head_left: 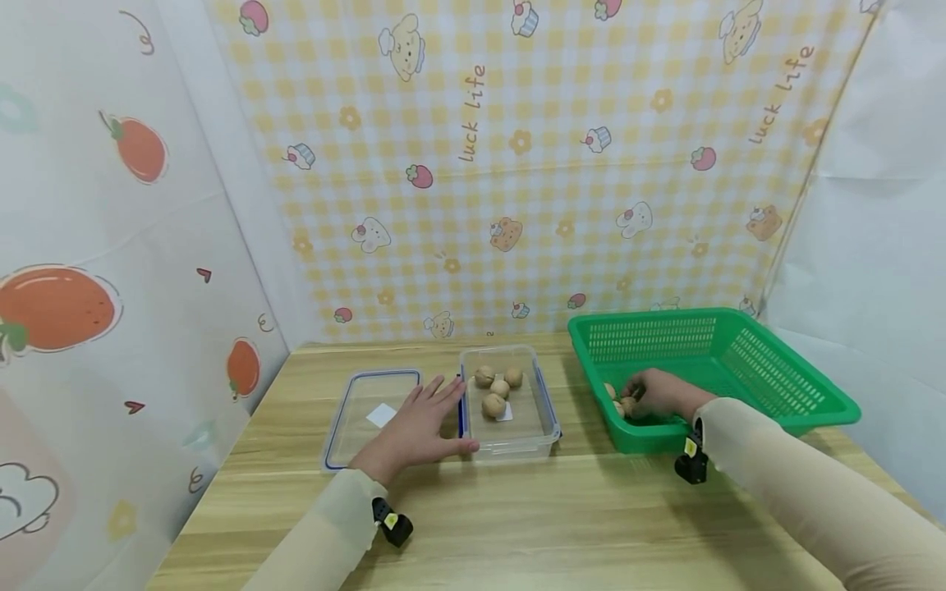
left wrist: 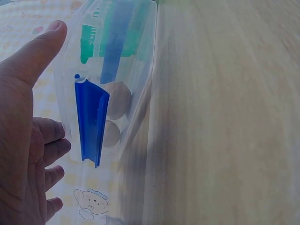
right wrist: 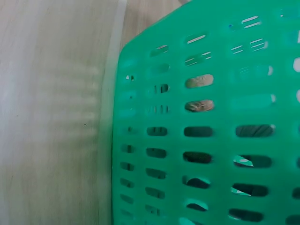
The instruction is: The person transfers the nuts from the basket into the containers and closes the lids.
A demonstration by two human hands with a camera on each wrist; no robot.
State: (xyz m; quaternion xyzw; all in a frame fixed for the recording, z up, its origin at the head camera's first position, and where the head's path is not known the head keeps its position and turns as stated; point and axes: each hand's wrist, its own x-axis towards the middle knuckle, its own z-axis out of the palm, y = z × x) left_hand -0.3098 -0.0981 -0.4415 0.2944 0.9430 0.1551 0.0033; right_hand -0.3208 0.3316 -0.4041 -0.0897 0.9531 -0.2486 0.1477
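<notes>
A clear plastic box [head_left: 521, 447] with blue side clips holds several walnuts [head_left: 493, 405]. My left hand [head_left: 417, 427] is at its left side, fingers spread and thumb extended by the near corner; the left wrist view shows the thumb and fingers along the box wall beside a blue clip [left wrist: 91, 123]. My right hand [head_left: 658, 392] reaches into the near left corner of a green basket [head_left: 643, 443], its fingers curled down around a walnut [head_left: 628, 405]. Other walnuts lie close by it there. In the right wrist view the slotted basket wall [right wrist: 173, 140] hides the hand.
A clear lid [head_left: 355, 419] with a blue seal lies on the wooden table [head_left: 510, 525], left of the box and partly behind my left hand. Behind the table hangs a checked cloth [head_left: 473, 246], with pale sheets at both sides.
</notes>
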